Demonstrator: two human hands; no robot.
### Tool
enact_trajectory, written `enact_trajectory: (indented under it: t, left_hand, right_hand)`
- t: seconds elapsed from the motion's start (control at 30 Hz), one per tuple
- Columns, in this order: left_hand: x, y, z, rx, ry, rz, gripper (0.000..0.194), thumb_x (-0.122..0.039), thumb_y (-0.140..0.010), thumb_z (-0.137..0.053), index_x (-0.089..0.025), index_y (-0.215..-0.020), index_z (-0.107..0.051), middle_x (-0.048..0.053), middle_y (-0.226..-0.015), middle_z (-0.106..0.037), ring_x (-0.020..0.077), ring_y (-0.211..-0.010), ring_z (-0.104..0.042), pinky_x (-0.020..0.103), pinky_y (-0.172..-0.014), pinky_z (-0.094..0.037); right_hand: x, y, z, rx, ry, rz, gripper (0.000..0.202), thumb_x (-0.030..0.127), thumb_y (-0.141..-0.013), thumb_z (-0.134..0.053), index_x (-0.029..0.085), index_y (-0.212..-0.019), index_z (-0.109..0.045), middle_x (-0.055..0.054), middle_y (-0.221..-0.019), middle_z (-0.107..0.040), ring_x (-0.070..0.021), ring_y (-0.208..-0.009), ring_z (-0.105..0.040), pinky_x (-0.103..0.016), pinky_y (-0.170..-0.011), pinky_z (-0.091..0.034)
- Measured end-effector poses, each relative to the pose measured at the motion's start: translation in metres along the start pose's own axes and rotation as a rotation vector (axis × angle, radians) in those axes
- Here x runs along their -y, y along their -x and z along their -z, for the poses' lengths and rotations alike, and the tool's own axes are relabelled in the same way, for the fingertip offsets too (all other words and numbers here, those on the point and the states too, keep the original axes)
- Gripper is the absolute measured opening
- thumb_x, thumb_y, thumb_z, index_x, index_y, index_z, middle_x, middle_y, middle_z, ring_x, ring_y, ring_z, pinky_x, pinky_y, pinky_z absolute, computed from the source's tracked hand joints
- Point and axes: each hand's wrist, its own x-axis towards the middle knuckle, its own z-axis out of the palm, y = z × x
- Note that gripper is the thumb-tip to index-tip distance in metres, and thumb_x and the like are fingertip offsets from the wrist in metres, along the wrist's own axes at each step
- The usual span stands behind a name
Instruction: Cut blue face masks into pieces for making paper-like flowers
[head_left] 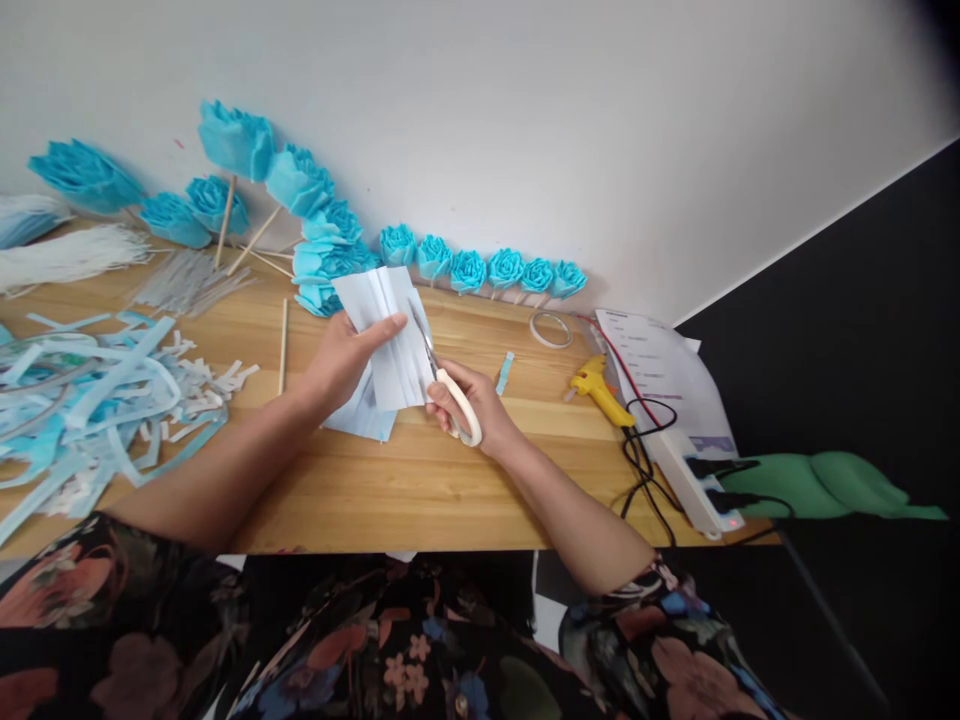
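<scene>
My left hand [346,358] is closed on a pale blue pleated sheet [391,372], thumb on top, held up off the table. It looks like a face mask's fabric, though I cannot tell for sure. In my right hand [480,400] is a pair of scissors [466,412] with cream handles. Their blades lie at the sheet's right side, along a narrow strip of its edge. Beneath the sheet, another pale blue sheet [361,412] rests on the wooden table [450,500]. A small blue strip [505,372] lies right of my right hand.
Blue flowers [468,270] line the wall, larger ones [236,138] on sticks at left. Cut strips [90,390] are heaped at left, near white cords [75,255]. Rightward are a tape roll [550,330], a yellow glue gun [601,388], printed paper [664,370] and a power strip [694,490].
</scene>
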Motion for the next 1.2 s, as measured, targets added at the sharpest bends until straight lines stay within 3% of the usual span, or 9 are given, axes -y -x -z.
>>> enact_trajectory:
  t: [0.13, 0.3, 0.57, 1.2]
  left_hand:
    - [0.0, -0.001, 0.002, -0.013, -0.007, 0.001, 0.049, -0.046, -0.069, -0.081, -0.014, -0.104, -0.068, 0.012, -0.098, -0.075, 0.0345, -0.092, -0.071, 0.045, -0.078, -0.061]
    - [0.001, 0.001, 0.0, 0.019, -0.011, -0.015, 0.044, -0.046, -0.07, -0.079, -0.013, -0.098, -0.069, 0.012, -0.097, -0.075, 0.0337, -0.094, -0.071, 0.046, -0.083, -0.06]
    - [-0.003, 0.0, 0.0, -0.035, 0.003, -0.055, 0.051, -0.042, -0.069, -0.079, -0.015, -0.111, -0.067, 0.011, -0.103, -0.074, 0.035, -0.097, -0.071, 0.049, -0.085, -0.06]
    - [-0.004, 0.007, -0.008, 0.003, -0.06, 0.013, 0.05, -0.042, -0.067, -0.083, -0.013, -0.105, -0.069, 0.013, -0.103, -0.075, 0.0355, -0.101, -0.07, 0.048, -0.088, -0.058]
  right_hand:
    - [0.004, 0.002, -0.001, 0.027, 0.025, 0.004, 0.052, 0.059, -0.078, -0.071, 0.017, -0.107, -0.063, 0.004, -0.067, -0.059, -0.005, -0.047, -0.048, -0.019, -0.043, -0.04]
    - [0.009, 0.003, -0.001, 0.035, 0.058, 0.041, 0.049, 0.062, -0.079, -0.068, 0.018, -0.099, -0.061, 0.003, -0.07, -0.058, -0.0059, -0.05, -0.049, -0.019, -0.046, -0.041]
    - [0.005, 0.001, 0.001, 0.041, 0.044, 0.023, 0.056, 0.066, -0.077, -0.068, 0.018, -0.105, -0.06, 0.003, -0.07, -0.058, -0.0057, -0.049, -0.049, -0.019, -0.044, -0.04]
    - [0.008, 0.002, 0.002, 0.032, 0.064, 0.066, 0.064, 0.07, -0.078, -0.065, 0.017, -0.114, -0.06, 0.003, -0.07, -0.057, -0.0071, -0.05, -0.052, -0.021, -0.045, -0.042]
